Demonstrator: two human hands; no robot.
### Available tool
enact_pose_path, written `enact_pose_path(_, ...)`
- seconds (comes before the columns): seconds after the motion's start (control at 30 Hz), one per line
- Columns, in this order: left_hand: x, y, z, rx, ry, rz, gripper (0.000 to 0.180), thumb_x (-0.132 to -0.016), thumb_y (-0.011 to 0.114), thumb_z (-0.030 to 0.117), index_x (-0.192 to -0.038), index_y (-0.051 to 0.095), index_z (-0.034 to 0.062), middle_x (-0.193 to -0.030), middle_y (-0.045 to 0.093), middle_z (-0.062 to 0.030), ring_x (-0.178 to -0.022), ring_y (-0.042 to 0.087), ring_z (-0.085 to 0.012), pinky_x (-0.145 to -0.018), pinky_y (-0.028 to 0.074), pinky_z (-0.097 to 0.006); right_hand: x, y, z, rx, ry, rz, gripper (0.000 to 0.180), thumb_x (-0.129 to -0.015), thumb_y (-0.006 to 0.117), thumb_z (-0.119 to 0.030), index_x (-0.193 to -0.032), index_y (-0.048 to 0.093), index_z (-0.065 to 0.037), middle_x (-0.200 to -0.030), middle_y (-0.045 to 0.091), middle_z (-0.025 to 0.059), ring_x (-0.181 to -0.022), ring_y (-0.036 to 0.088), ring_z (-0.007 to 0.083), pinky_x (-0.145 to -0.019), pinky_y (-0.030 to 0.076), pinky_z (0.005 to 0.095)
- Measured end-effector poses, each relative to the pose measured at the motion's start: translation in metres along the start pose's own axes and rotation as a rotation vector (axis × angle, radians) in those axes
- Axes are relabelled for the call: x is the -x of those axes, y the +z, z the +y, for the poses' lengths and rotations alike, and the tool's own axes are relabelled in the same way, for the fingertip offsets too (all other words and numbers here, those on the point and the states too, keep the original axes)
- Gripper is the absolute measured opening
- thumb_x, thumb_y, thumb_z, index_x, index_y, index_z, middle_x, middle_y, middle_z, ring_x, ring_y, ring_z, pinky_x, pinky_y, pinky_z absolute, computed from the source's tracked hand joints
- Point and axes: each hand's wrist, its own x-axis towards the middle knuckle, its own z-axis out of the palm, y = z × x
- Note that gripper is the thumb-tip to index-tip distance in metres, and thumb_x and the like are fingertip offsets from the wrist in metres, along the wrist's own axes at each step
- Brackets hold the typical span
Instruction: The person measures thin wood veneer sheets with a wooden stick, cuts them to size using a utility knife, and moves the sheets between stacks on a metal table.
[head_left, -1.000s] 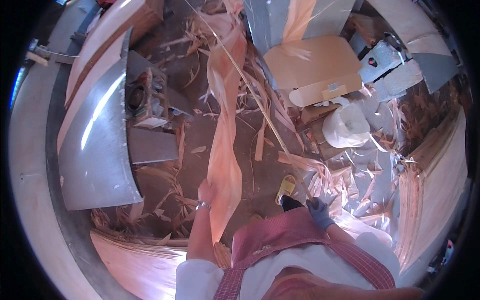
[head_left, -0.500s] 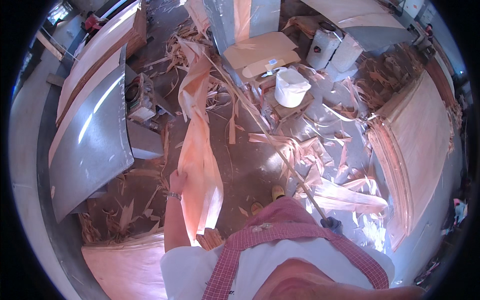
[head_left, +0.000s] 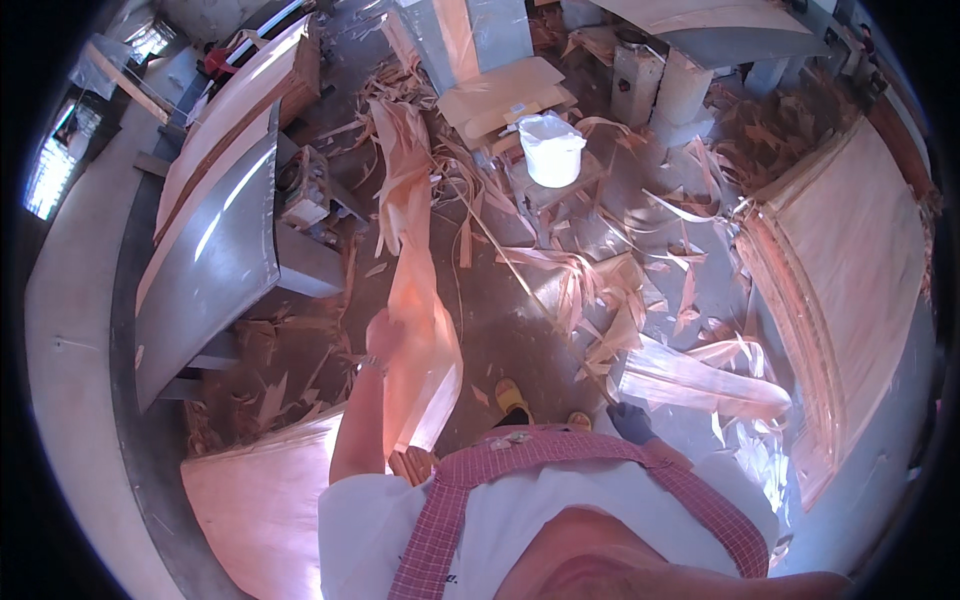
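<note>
My bare left hand (head_left: 383, 335), with a band at the wrist, is closed on the edge of a long, thin, twisted wood veneer sheet (head_left: 422, 310). The sheet stretches from beside my left arm to the scrap pile ahead, and its near end catches bright light. In my right hand (head_left: 632, 422), which wears a dark glove, is the near end of a long thin stick (head_left: 525, 287). The stick slants forward and left across the floor, its far tip among the scraps.
Veneer stacks stand at right (head_left: 850, 270) and lower left (head_left: 255, 490). A grey sheet-topped table (head_left: 215, 230) lies left. Ahead are a lined white bucket (head_left: 552, 155), a flattened cardboard box (head_left: 505, 95) and concrete blocks (head_left: 680, 95). Veneer scraps (head_left: 600, 300) litter the floor.
My left hand has moved slightly forward and right with the veneer sheet. The right hand has come forward with the stick, whose far part has swung lower. My feet have shifted and the view has tilted.
</note>
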Motion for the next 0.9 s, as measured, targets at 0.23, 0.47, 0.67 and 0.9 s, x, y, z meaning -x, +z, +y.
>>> enact_pose_path(0.23, 0.013, 0.079, 0.219, -0.452, 0.107, -0.126, 0.021, -0.087, 0.055, 0.024, -0.101, 0.064, 0.0096, -0.091, 0.07, -0.0135, -0.087, 0.068, -0.0314, -0.075, 0.053, -0.046, -0.008, 0.018, 0.019, -0.388, 0.001, -0.298, 0.047, -0.091, 0.052, -0.054, -0.088, 0.063, -0.008, -0.061, 0.059, 0.0088, -0.05, 0.059, 0.0206, -0.045, 0.048, 0.0354)
enact_pose_path(0.47, 0.041, 0.223, 0.304, -0.491, 0.557, -0.412, 0.023, -0.085, 0.055, 0.015, -0.105, 0.063, 0.0086, -0.09, 0.069, -0.0184, -0.089, 0.068, -0.0343, -0.074, 0.054, -0.047, -0.002, 0.101, 0.04, -0.763, -0.087, -0.349, 0.048, -0.088, 0.061, -0.052, -0.086, 0.063, -0.004, -0.067, 0.059, 0.0065, -0.058, 0.055, 0.0183, -0.05, 0.044, 0.0349)
enact_pose_path(0.67, 0.093, 0.221, 0.304, -0.276, 0.449, -0.328, 0.034, -0.083, 0.057, 0.015, -0.116, 0.06, 0.0085, -0.085, 0.069, -0.0187, -0.081, 0.068, -0.0361, -0.07, 0.054, -0.047, 0.064, 0.047, 0.025, -0.551, -0.462, -0.112, 0.04, -0.086, 0.068, -0.042, -0.087, 0.064, -0.002, -0.072, 0.062, 0.0117, -0.061, 0.055, 0.0234, -0.058, 0.045, 0.0391)
enact_pose_path(0.9, 0.079, 0.06, 0.251, 0.096, 0.313, 0.071, 0.045, -0.086, 0.055, 0.019, -0.129, 0.053, 0.0067, -0.08, 0.067, -0.021, -0.075, 0.066, -0.0391, -0.067, 0.053, -0.049, 0.044, -0.02, -0.072, -0.462, -0.479, -0.119, 0.038, -0.088, 0.066, -0.035, -0.084, 0.061, 0.003, -0.071, 0.058, 0.0224, -0.064, 0.057, 0.0339, -0.061, 0.042, 0.0461)
